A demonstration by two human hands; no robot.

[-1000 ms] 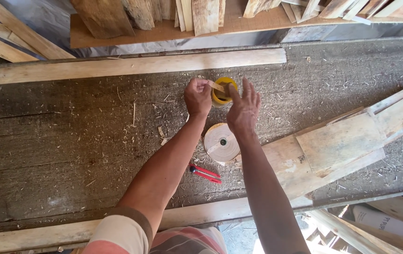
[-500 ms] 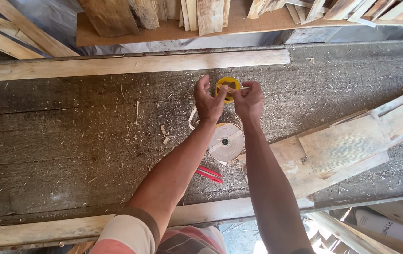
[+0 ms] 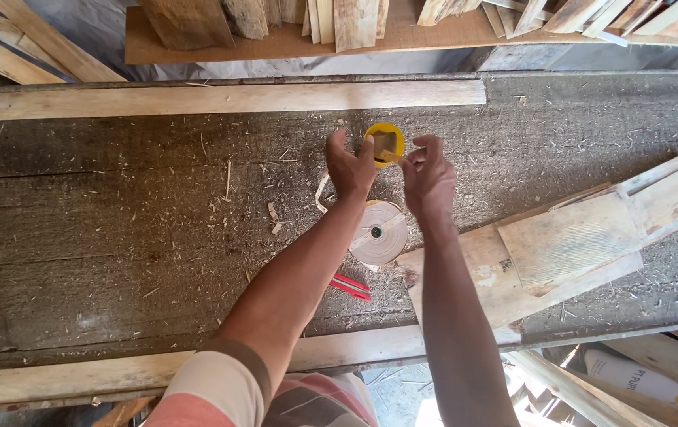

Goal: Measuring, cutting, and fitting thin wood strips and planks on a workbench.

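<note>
Both of my arms reach out over a rough, sawdust-strewn workbench [image 3: 117, 205]. Between my fingertips is a small yellow ring-shaped roll [image 3: 386, 142], raised a little off the bench. My left hand [image 3: 351, 168] pinches its left edge with the thumb. My right hand [image 3: 429, 180] curls its fingers against the right edge. Something brownish shows in the roll's middle; what it is cannot be made out. A larger white roll of strip [image 3: 378, 232] lies flat on the bench just below my hands, partly hidden by my left wrist.
A red-handled tool [image 3: 349, 286] lies under my left forearm. Pale boards [image 3: 576, 237] lie stacked at an angle on the right. A long plank [image 3: 220, 99] runs along the back, another [image 3: 355, 348] along the front edge. Wood offcuts [image 3: 355, 20] fill the shelf behind.
My hands have drawn slightly apart, and the yellow roll between them shows more fully. The white roll and the red tool have stayed put.
</note>
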